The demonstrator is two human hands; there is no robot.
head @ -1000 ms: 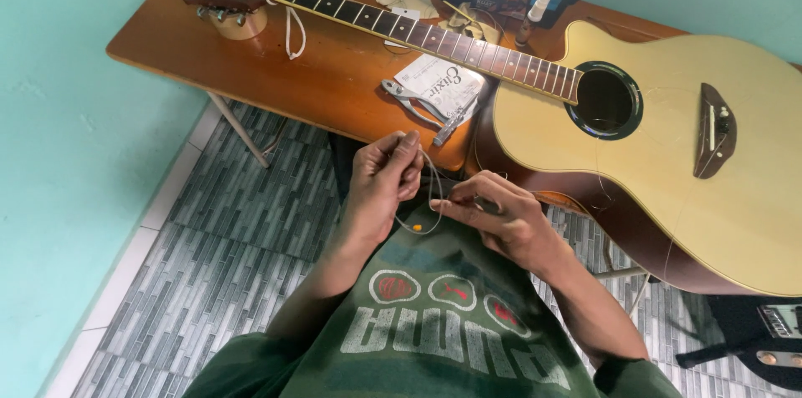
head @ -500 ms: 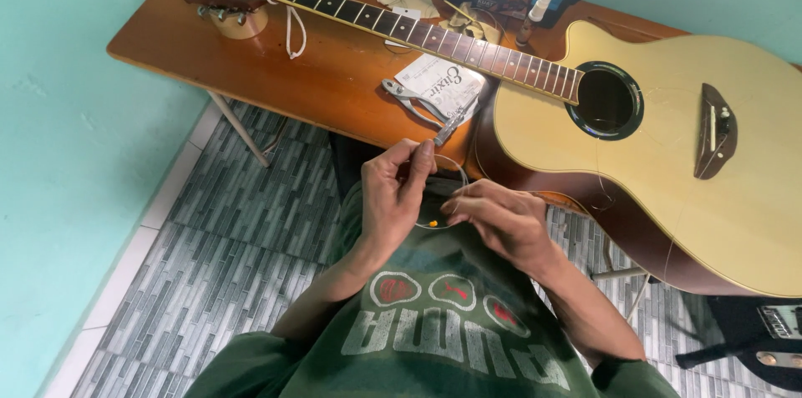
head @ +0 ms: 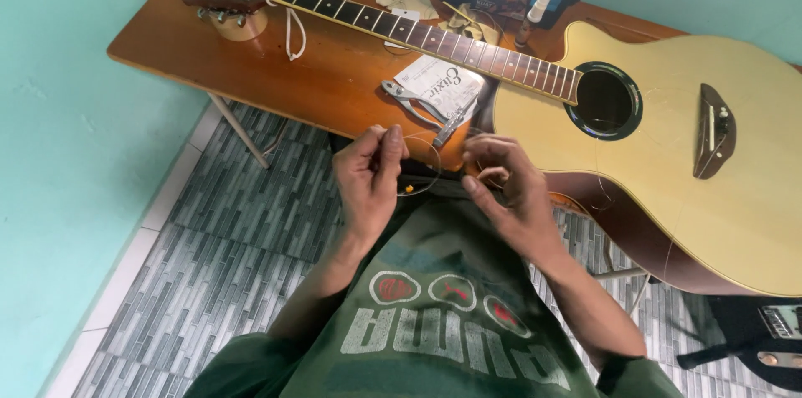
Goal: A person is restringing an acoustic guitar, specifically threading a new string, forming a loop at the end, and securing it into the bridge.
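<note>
- Left hand [head: 368, 177] pinches the coiled guitar string [head: 420, 166] just off the table's [head: 251, 72] near edge.
- Right hand [head: 501, 185], fingers loosely curled, steadies the loop.
- Best uncoiled slowly, without kinks, clear of the guitar [head: 668, 164].

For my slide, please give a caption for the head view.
Two hands, left hand and right hand, uncoil a thin guitar string beside an acoustic guitar.

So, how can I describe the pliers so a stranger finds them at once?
Start at the acoustic guitar on the wooden table. Just below its neck, a white paper packet lies; the pliers rest on its near edge, the only grey metal tool there.
</note>
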